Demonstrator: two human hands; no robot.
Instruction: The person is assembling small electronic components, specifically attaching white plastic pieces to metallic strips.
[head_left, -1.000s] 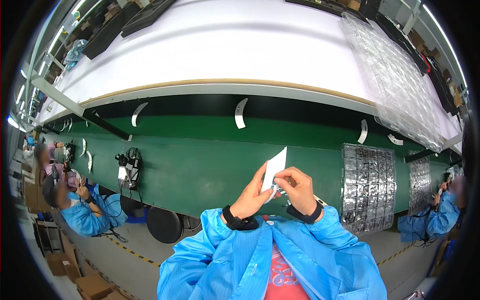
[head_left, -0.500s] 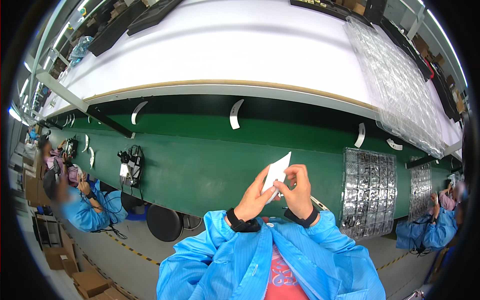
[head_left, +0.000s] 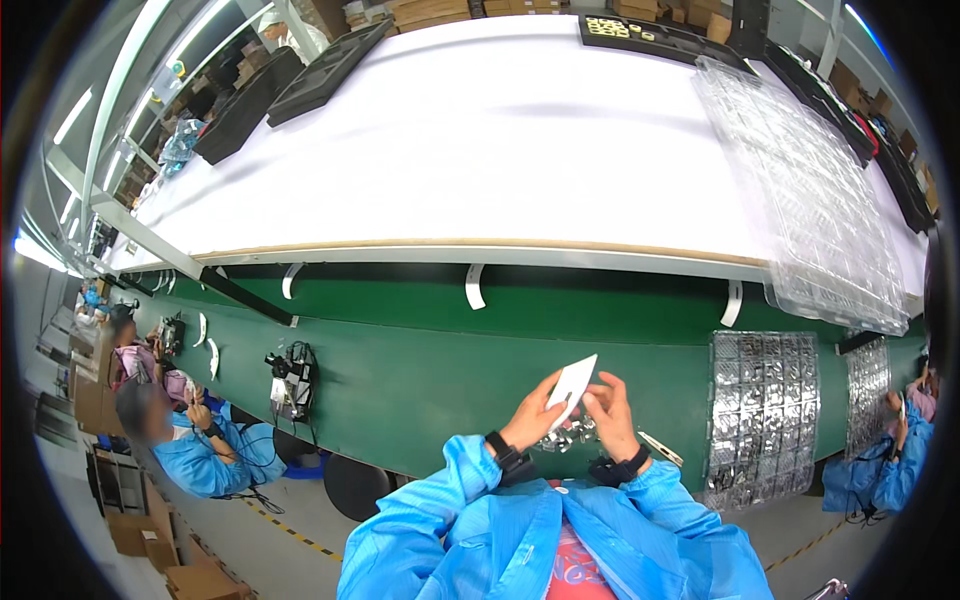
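My left hand point(head_left: 530, 415) grips a flat white pointed plastic piece point(head_left: 572, 386) between thumb and fingers, holding it tilted above the green bench. Just right of it is my right hand point(head_left: 612, 415), apart from the piece. Its fingers bend toward the thumb; whether a small part sits between them is too small to make out. Below the hands, several small shiny metallic parts point(head_left: 568, 436) lie loose on the bench, partly hidden by the hands. A slim pale tool point(head_left: 661, 448) lies beside my right wrist.
To the right lies a clear compartment tray point(head_left: 762, 410) with small parts. Left on the green bench point(head_left: 430, 370) is a black-and-white device with cables point(head_left: 291, 382). A white shelf point(head_left: 480, 150) spans above, with clear trays point(head_left: 810, 200) overhanging it. Co-workers sit at both sides.
My right hand has come away from the white piece, which stays in my left hand. The view has tilted up, and the metallic parts below my hands now show more.
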